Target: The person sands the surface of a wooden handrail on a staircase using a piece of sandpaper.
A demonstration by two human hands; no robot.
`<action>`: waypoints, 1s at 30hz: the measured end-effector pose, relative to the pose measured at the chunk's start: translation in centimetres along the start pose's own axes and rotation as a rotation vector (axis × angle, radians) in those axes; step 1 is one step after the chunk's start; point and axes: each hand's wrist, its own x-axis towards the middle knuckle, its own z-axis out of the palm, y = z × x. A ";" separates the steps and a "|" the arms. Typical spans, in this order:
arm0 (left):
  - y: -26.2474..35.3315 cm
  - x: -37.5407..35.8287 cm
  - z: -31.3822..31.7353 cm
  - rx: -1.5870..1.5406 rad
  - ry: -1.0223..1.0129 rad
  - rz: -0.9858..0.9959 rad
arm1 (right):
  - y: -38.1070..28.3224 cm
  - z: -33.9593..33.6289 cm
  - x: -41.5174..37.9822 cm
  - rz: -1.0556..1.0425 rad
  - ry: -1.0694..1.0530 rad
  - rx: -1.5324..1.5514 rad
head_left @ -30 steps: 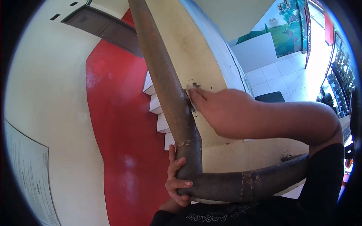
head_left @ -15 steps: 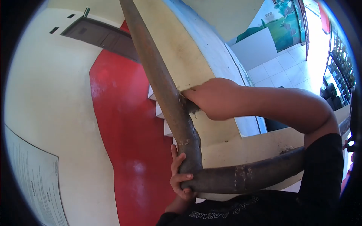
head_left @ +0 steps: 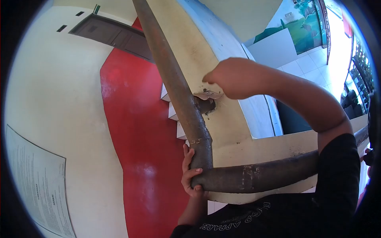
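A brown metal handrail of thick round pipe bends at a welded corner. Wrapped round the outside of that corner, my left hand grips the handrail with its fingers curled over the pipe. My right hand is closed, knuckles up, in front of the cream wall, apart from the pipe. Whatever its fingers hold, if anything, is hidden. Just below it, a short stub bracket joins the handrail to the wall, with chipped, peeling plaster around it.
White stair steps show behind the handrail, beside a red-painted wall panel. A printed poster hangs at lower left. A brown door is at upper left. White floor tiles and a painted mural lie at upper right.
My right hand has moved up and away from the bracket, uncovering it and the broken plaster. My left hand stays on the handrail corner. The view has shifted slightly.
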 end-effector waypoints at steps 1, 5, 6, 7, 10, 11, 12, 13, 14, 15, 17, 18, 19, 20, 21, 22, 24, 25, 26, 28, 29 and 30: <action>-0.6 0.1 -0.2 -0.019 -0.007 0.000 | -0.1 0.3 0.2 0.005 -0.062 0.001; 0.0 0.1 -0.3 0.044 -0.028 -0.010 | -0.9 2.1 0.2 -0.037 -0.162 0.063; 0.0 0.3 -0.5 0.045 -0.029 -0.010 | -1.1 2.6 0.3 -0.047 -0.140 0.098; -0.1 0.1 -0.6 0.041 -0.025 -0.012 | -1.3 3.0 0.4 -0.056 -0.126 0.131; -0.2 -0.1 -0.4 0.034 -0.018 -0.025 | -1.8 3.0 0.8 -0.040 -0.117 0.019; -0.1 0.0 -0.5 0.037 -0.022 -0.024 | -1.8 2.7 0.8 -0.043 -0.122 -0.010; -0.2 0.0 -0.6 0.042 -0.019 -0.026 | -1.3 2.4 0.7 -0.047 -0.089 -0.009; -0.3 -0.2 -0.6 0.046 -0.011 -0.028 | -0.5 2.0 0.4 -0.052 -0.058 -0.010; -0.4 -0.5 -0.6 0.050 0.004 -0.034 | -0.2 1.7 0.0 -0.061 -0.035 -0.012; -0.4 -0.5 -0.6 0.062 0.003 -0.036 | -0.3 1.4 -0.3 -0.009 0.018 0.016; -0.2 -0.5 -0.7 0.087 -0.001 -0.044 | -1.0 1.2 -1.1 0.097 0.121 0.079; -0.2 -0.8 -0.8 0.094 0.003 -0.042 | -1.3 2.1 -1.1 0.060 0.023 0.066; -0.4 -0.7 -0.9 0.100 0.001 -0.035 | -1.6 3.3 -0.8 0.028 -0.067 0.054; -0.5 -0.7 -0.9 0.104 -0.003 -0.028 | -2.0 4.0 -0.9 -0.003 -0.157 0.041; -0.4 -0.7 -0.8 0.104 0.001 -0.032 | -2.8 4.2 -1.4 0.024 -0.149 0.063; -0.3 -0.6 -0.7 0.101 0.004 -0.034 | -3.9 4.3 -1.8 0.053 -0.140 0.081; -0.4 -0.6 -0.8 0.089 0.005 -0.032 | -3.8 4.6 -1.3 0.041 -0.161 0.094; -0.5 -0.6 -0.8 0.079 0.007 -0.029 | -3.7 5.7 -1.1 0.029 -0.106 0.156; -0.6 -0.8 -0.7 0.069 0.008 -0.028 | -3.7 7.1 -1.3 0.018 -0.053 0.220; -0.8 -0.9 -0.5 0.028 0.010 0.015 | -4.9 7.3 -2.8 0.059 -0.107 0.329; -1.0 -0.8 -0.5 0.008 0.012 0.037 | -5.2 7.8 -2.8 0.058 -0.057 0.387; -1.1 -0.7 -0.5 0.011 0.005 0.040 | -5.2 8.5 -2.7 0.053 -0.015 0.442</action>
